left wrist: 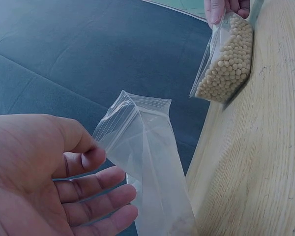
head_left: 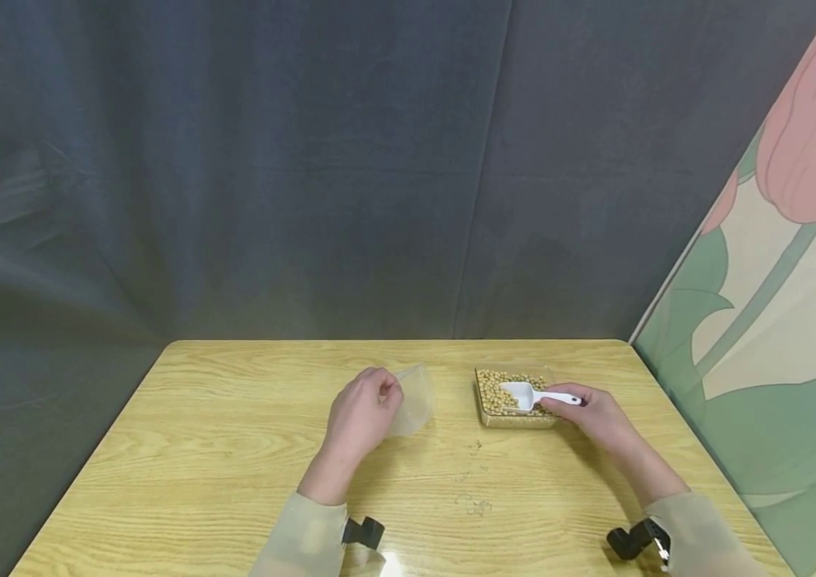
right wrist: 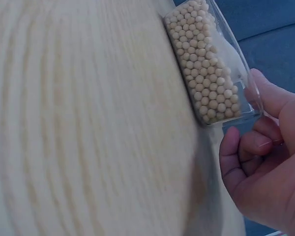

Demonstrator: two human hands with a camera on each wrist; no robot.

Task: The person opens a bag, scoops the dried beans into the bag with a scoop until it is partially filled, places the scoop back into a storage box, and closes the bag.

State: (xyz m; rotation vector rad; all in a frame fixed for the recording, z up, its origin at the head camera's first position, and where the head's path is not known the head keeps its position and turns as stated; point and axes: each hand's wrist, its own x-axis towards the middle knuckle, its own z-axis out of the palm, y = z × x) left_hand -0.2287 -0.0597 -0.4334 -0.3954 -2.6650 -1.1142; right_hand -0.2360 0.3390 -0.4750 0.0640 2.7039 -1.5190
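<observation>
My left hand (head_left: 363,407) pinches the top edge of a clear zip bag (head_left: 414,401) between thumb and index finger; the other fingers lie loosely bent behind it. In the left wrist view the zip bag (left wrist: 152,162) hangs upright with its mouth at the top, and no beans show inside. On the right, a clear rectangular container (head_left: 518,421) holds pale yellow soybeans (head_left: 492,385). My right hand (head_left: 591,410) grips the handle of a white scoop (head_left: 522,394), whose bowl rests among the beans. In the right wrist view the container wall partly hides the scoop.
The wooden table (head_left: 235,433) carries a few dark marks (head_left: 476,505) in front of the container. A dark curtain (head_left: 307,176) hangs behind its far edge, and a floral cloth (head_left: 797,336) runs along the right side.
</observation>
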